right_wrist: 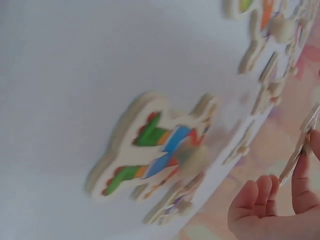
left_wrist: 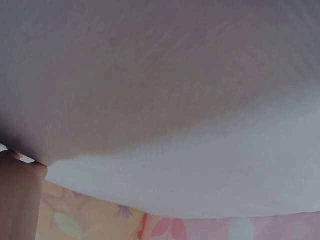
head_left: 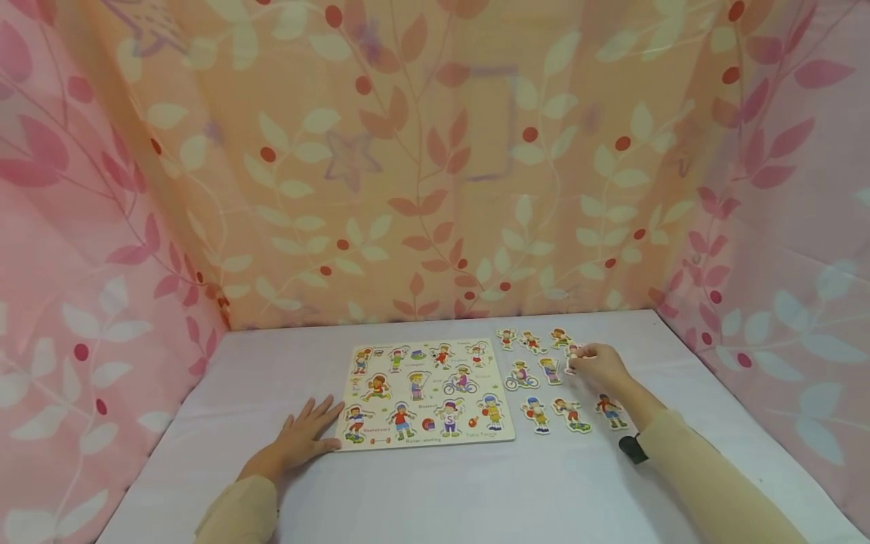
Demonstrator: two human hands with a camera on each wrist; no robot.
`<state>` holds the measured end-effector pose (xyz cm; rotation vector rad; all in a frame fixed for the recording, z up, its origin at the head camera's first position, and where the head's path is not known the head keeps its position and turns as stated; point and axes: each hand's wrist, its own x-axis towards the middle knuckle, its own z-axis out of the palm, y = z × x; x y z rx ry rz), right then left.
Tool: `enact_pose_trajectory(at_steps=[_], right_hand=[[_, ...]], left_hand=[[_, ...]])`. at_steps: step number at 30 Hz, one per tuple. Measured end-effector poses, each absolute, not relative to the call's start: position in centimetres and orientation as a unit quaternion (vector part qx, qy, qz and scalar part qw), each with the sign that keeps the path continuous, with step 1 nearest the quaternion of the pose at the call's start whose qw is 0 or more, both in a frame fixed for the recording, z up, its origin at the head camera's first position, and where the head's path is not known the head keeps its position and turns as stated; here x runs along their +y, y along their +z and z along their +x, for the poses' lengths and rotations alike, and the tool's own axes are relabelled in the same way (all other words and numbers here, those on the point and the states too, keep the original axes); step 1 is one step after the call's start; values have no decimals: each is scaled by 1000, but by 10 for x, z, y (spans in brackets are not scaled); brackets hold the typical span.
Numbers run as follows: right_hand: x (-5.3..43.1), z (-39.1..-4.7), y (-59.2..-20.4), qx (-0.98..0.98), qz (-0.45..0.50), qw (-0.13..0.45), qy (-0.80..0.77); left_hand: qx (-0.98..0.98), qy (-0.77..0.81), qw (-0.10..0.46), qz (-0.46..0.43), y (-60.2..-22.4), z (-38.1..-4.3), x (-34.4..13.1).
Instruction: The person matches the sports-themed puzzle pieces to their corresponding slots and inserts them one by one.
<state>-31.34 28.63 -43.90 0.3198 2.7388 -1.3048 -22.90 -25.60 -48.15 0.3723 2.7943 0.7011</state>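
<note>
A pale wooden puzzle board (head_left: pixel 423 406) printed with children at sports lies flat on the table. My left hand (head_left: pixel 304 436) rests at its left edge, fingers spread and thumb by the near corner; the left wrist view shows only a bit of that hand (left_wrist: pixel 22 192) at its side. Right of the board, my right hand (head_left: pixel 601 368) pinches a knobbed wooden puzzle piece (head_left: pixel 573 358). In the right wrist view this piece (right_wrist: pixel 300 150) is seen nearly edge-on, raised off the table, its picture mostly hidden. Thumb and index finger hold it by the knob.
Several loose puzzle pieces lie right of the board, among them a cyclist (head_left: pixel 521 375), a golfer (head_left: pixel 550 370) and a roller skater (head_left: pixel 610 412), which sits below my right forearm. A dark object (head_left: pixel 633 449) is against the right wrist. Patterned curtains (head_left: pixel 435 166) enclose the white table (head_left: pixel 421 499).
</note>
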Motion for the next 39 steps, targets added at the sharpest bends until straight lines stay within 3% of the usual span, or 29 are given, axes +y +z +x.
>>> enact_pose_trajectory(at_steps=[13, 39], right_hand=[[252, -312, -433, 909, -27, -47, -413], [155, -330, -433, 894, -15, 11, -448]], left_hand=[[955, 242, 118, 125, -482, -229, -256], [955, 242, 121, 122, -480, -228, -255]])
